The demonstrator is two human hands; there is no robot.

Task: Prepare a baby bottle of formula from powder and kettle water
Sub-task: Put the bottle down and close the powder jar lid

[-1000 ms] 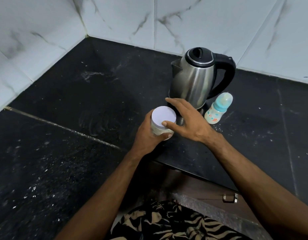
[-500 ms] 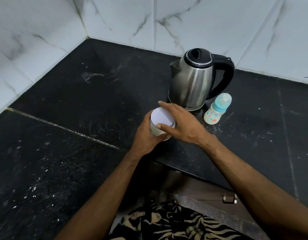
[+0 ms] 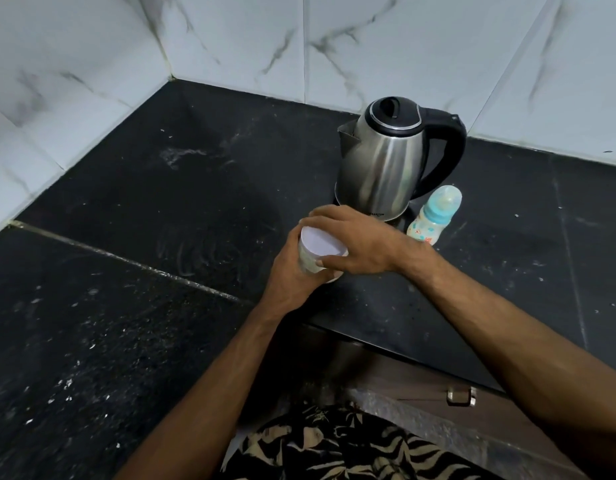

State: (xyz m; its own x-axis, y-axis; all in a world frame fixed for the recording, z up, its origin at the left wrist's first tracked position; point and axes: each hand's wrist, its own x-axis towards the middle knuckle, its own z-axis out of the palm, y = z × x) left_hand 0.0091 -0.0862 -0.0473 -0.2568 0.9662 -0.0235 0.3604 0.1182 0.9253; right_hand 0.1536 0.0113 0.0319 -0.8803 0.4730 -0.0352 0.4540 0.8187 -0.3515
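A small formula powder jar (image 3: 311, 259) with a white lid (image 3: 322, 242) stands near the counter's front edge. My left hand (image 3: 292, 275) grips the jar's body from the near side. My right hand (image 3: 358, 242) curls over the lid, fingers on its far rim and thumb on its near rim. A steel kettle (image 3: 382, 168) with a black lid and handle stands behind the jar on its base. A baby bottle (image 3: 434, 216) with a blue collar and clear cap stands to the right of the kettle.
The black stone counter (image 3: 161, 271) is dusted with white specks and runs into a corner of white marble wall tiles (image 3: 230, 39). A drawer with a metal handle (image 3: 460, 394) sits below the counter edge.
My right hand has moved left from beside the jar and closed over its lid. The left hand keeps its hold on the jar.
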